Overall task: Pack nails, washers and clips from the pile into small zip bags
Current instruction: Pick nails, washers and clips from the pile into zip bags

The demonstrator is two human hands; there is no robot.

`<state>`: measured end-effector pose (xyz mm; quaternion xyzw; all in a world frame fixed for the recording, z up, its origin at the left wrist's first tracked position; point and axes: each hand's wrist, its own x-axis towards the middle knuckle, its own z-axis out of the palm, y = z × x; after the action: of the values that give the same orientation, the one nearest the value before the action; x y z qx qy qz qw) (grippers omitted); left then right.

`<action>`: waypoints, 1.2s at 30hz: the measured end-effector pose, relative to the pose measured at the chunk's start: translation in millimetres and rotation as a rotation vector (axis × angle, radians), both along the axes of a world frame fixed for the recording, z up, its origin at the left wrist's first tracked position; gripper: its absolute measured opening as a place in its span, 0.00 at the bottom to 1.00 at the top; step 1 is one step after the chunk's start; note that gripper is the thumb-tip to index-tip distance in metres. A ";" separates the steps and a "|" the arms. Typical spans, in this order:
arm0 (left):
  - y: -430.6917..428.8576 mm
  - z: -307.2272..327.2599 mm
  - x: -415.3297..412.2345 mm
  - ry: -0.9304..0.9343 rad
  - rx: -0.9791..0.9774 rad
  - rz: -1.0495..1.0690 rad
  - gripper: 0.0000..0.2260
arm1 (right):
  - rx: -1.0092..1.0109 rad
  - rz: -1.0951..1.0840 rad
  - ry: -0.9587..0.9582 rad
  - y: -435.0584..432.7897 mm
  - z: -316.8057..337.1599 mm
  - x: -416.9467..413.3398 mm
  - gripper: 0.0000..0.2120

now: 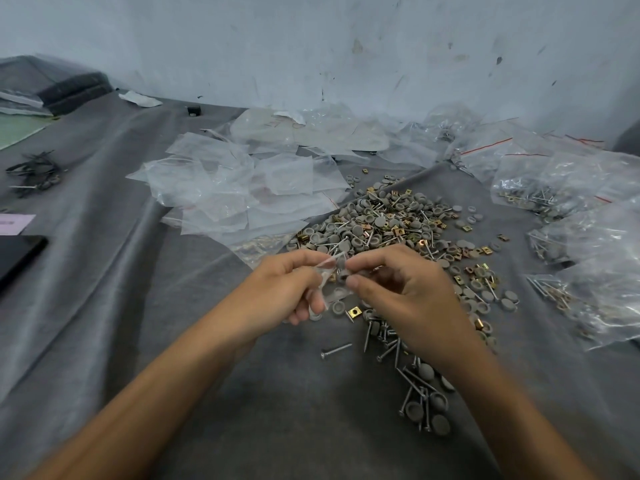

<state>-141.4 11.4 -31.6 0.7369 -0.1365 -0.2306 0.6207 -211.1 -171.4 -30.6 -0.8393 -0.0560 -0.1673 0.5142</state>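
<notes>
Left hand, right hand on zip bag

Single view. The head-worn wide-angle camera looks forward and down from above and behind the left hand and right hand. It sits close to them, and both forearms enter from the lower edge. Beyond the hands is the pile, and farthest off, the wall.
</notes>
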 end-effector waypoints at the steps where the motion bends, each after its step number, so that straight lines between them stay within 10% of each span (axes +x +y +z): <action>1: 0.3 0.1 0.0 -0.001 0.000 -0.004 0.13 | 0.007 0.002 0.014 2.0 -0.5 0.6 0.08; 15: 1.9 -0.6 1.0 -0.014 0.023 -0.021 0.14 | 0.342 0.089 0.047 7.4 5.9 3.2 0.09; 36: 2.3 0.5 0.6 0.006 0.004 -0.011 0.14 | 0.188 -0.046 -0.051 -0.2 1.3 5.0 0.18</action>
<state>-140.8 13.7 -31.1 0.7366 -0.1383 -0.2365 0.6184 -206.2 -171.6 -29.3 -0.7838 -0.0339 -0.2047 0.5853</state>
